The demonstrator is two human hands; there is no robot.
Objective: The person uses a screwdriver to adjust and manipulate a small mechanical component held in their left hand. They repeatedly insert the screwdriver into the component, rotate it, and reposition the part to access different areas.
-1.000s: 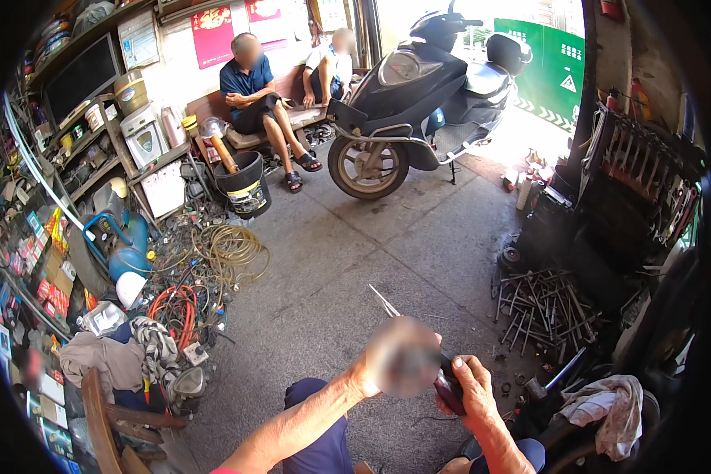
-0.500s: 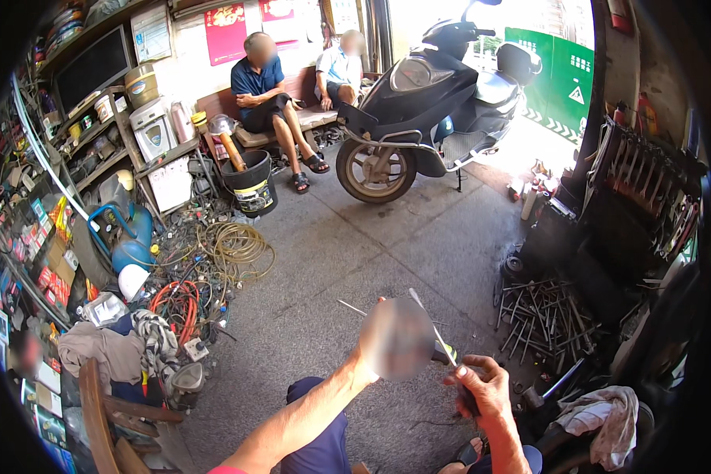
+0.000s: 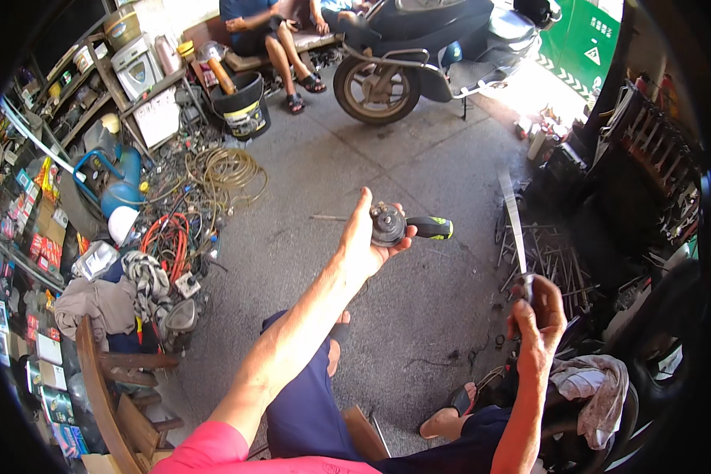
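Right hand [image 3: 539, 316]: swinging out to the right since half a second ago, when its tool was crossing close beside my other hand; I am gripping the slim tool [image 3: 516, 225] low at its handle end, thumb and fingers closing on it.
Pale shaft: pointing up and a little left from that grip, its far end blurring.
Left hand [image 3: 360, 246]: grasping the round part [image 3: 388, 226], thumb standing up on the left, fingertips curling about the right side.
Dark housing: that same round part is resting in my left hand, raised above the grey floor [image 3: 292, 197], a small stud showing at its middle.
Screwdriver [image 3: 432, 228]: its black-and-green handle is sticking out rightward by my left fingertips; a thin rod [image 3: 326, 217] is jutting out leftward. Whether both are one tool, I cannot tell.
Rods [image 3: 553, 257]: lying heaped beyond my right hand.
Cloth [image 3: 595, 391]: draping near my right forearm.
Hoses: yellowish coil [image 3: 227, 178] and red coil [image 3: 179, 245] are lying at left.
Scooter [image 3: 419, 59]: standing ahead, near two seated people [image 3: 280, 47].
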